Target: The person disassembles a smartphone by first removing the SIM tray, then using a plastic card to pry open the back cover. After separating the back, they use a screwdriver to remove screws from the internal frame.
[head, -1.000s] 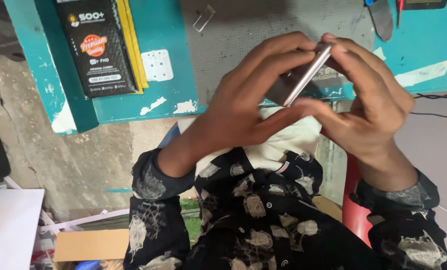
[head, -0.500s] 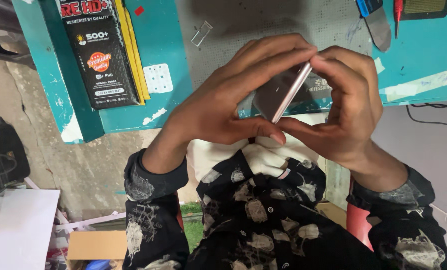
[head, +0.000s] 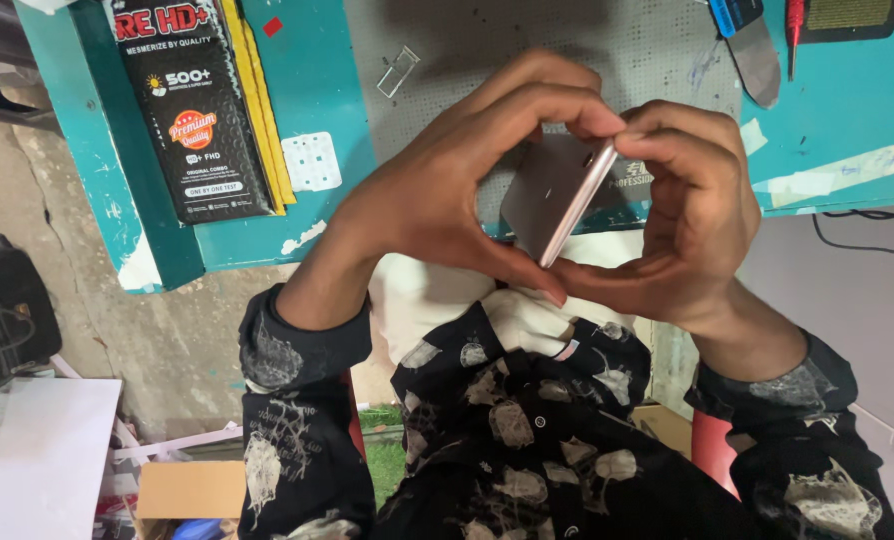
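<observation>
I see my left hand [head: 437, 205] and right hand [head: 687, 215] at the centre of the frame, fingers closed on the edges of a thin metallic phone [head: 559, 195] held edge-on above the teal bench [head: 827, 120], its casing seemingly intact, nothing visibly separated.
</observation>
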